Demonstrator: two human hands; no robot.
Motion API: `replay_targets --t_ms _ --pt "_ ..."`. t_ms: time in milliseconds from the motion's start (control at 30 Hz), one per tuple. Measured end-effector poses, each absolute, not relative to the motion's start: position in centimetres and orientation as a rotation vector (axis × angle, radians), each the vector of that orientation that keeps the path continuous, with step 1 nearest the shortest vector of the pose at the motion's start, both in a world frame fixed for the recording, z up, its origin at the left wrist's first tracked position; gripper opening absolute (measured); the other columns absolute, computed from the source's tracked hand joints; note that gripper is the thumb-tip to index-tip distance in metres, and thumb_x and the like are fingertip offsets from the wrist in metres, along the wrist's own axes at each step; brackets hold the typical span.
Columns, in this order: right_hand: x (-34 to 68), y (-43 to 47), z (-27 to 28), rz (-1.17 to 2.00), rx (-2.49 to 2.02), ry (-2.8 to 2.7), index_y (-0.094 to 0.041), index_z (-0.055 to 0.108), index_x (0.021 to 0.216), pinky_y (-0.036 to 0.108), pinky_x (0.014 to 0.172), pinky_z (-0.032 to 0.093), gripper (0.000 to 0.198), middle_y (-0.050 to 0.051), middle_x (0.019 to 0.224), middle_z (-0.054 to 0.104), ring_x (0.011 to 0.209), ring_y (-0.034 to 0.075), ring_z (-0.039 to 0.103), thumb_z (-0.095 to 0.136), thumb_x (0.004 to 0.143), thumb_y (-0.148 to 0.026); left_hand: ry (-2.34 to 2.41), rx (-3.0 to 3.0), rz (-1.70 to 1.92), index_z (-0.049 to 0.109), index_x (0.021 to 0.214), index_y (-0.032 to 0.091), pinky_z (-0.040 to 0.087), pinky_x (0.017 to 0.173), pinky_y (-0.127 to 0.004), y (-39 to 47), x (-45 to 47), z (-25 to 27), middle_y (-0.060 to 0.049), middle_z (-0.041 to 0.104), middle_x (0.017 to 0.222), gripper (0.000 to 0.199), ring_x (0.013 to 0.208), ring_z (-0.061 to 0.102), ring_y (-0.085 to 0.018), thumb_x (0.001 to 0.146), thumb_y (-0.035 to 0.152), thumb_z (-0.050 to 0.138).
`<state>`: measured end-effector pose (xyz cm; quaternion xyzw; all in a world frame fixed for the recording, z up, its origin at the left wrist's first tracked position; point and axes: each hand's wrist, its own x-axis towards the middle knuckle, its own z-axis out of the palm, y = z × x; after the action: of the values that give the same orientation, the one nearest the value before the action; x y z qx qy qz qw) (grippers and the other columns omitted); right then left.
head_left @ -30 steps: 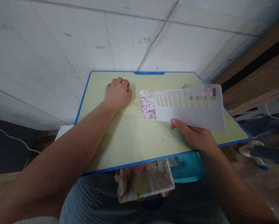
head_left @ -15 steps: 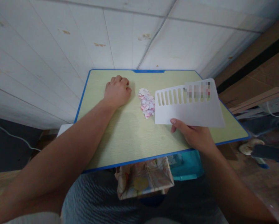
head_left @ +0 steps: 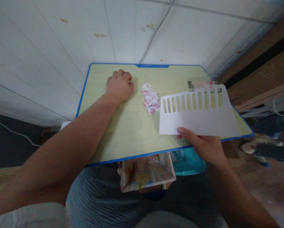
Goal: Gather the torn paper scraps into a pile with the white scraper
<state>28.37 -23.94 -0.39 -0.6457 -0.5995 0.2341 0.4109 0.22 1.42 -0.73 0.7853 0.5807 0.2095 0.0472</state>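
My right hand (head_left: 208, 147) grips a white slotted sheet (head_left: 198, 122) by its near edge, thumb on top. A row of long narrow slots runs along the sheet's far side, and the sheet is held above the right part of the table. My left hand (head_left: 120, 85) rests palm down on the table (head_left: 123, 136) at the left, its fingers curled; whatever may be under them is hidden. Between the hands lies a small heap of torn white and pink paper scraps (head_left: 151, 99), close to the sheet's left edge.
Below the table's blue front edge, a box lined with patterned material (head_left: 148, 177) and a teal plastic tray (head_left: 191, 164) sit by my lap. A white panelled wall (head_left: 80, 38) stands behind the table. Cardboard (head_left: 267, 69) is stacked at the right.
The slotted sheet in my right hand has moved a little to the right and nearer to me, uncovering more behind it. My left hand stays in place. The view has tilted slightly.
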Motion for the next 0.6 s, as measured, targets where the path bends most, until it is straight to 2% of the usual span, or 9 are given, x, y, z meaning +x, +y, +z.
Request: replay_targets --t_ms 100,267,367,467,533,600 --pt "28.4 -24.2 -0.4 0.578 -1.626 -1.482 -0.030 0.074 0.068 0.048 0.092 0.071 0.040 0.005 0.078 0.082 0.080 0.031 0.080 0.086 0.096 -0.056 1.769 2.397 0.635 0.078 0.149 0.025 0.047 0.134 -0.070 1.5 0.2 -0.7 -0.020 0.070 0.160 0.041 0.159 0.056 -0.049 0.116 0.035 0.057" --pt "28.6 -24.3 -0.7 0.624 -1.605 -1.385 -0.029 0.078 0.084 0.051 0.093 0.074 0.033 0.007 0.088 0.087 0.094 0.036 0.084 0.097 0.083 -0.056 1.757 2.367 0.663 0.078 0.150 0.028 0.044 0.133 -0.070 1.5 0.2 -0.6 -0.016 0.074 0.155 0.045 0.158 0.054 -0.046 0.115 0.047 0.058" --pt "28.7 -24.3 -0.9 0.588 -1.618 -1.320 -0.029 0.079 0.087 0.053 0.093 0.074 0.032 0.007 0.091 0.088 0.093 0.037 0.085 0.096 0.083 -0.056 1.764 2.353 0.623 0.077 0.152 0.022 0.040 0.135 -0.067 1.3 0.2 -0.3 -0.014 0.069 0.163 0.054 0.159 0.051 -0.042 0.116 0.053 0.049" --pt "28.6 -24.8 -0.8 0.557 -1.620 -1.298 -0.029 0.083 0.092 0.056 0.102 0.074 0.031 0.009 0.097 0.090 0.100 0.038 0.087 0.098 0.082 -0.053 1.763 2.346 0.604 0.076 0.151 0.021 0.039 0.136 -0.064 1.2 0.2 -0.1 -0.014 0.069 0.164 0.060 0.160 0.049 -0.040 0.117 0.059 0.044" --pt "28.5 -25.4 -0.7 0.611 -1.603 -1.365 -0.029 0.087 0.097 0.057 0.106 0.074 0.029 0.009 0.100 0.092 0.102 0.039 0.088 0.098 0.082 -0.051 1.759 2.348 0.615 0.077 0.148 0.025 0.039 0.135 -0.065 1.2 0.2 -0.1 -0.013 0.072 0.160 0.059 0.160 0.048 -0.042 0.117 0.064 0.045" --pt "28.6 -26.1 -0.7 0.675 -1.574 -1.430 -0.029 0.089 0.100 0.058 0.105 0.074 0.026 0.009 0.103 0.092 0.102 0.039 0.089 0.097 0.084 -0.049 1.771 2.359 0.606 0.077 0.147 0.024 0.040 0.134 -0.065 1.1 0.3 0.0 -0.014 0.071 0.160 0.055 0.160 0.049 -0.043 0.118 0.060 0.048"
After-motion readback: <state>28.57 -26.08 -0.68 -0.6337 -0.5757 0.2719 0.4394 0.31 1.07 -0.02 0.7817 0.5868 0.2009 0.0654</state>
